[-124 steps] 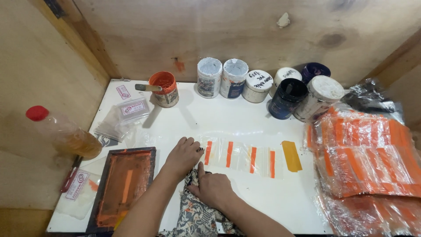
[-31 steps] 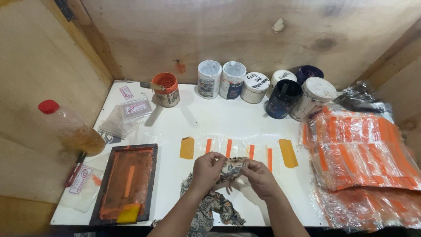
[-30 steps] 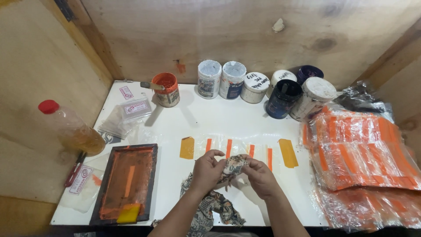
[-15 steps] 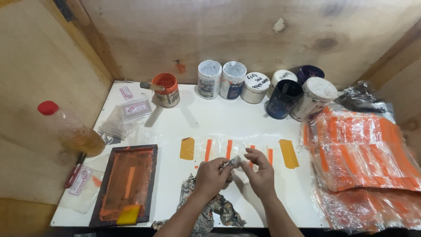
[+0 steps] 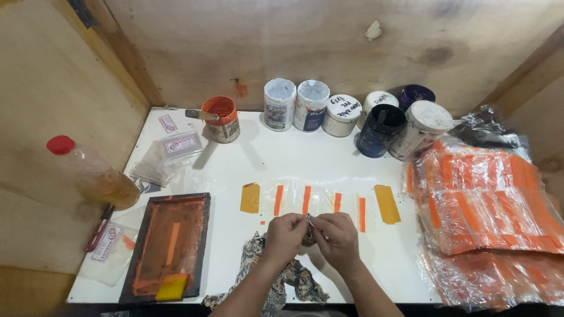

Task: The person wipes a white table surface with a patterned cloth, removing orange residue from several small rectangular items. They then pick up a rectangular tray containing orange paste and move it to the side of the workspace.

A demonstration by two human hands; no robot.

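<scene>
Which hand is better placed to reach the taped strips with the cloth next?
Probably the right hand: it sits directly below the taped orange-striped strips, fingers pinching the patterned cloth. The left hand also grips it, farther left.

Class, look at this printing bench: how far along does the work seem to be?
Done: a heap of orange-striped clear bags is stacked at the right. In hand: the left hand and right hand together pinch a bunched patterned rag. Left: the taped-down row of bags remains on the table, and the inked screen frame lies aside.
</scene>
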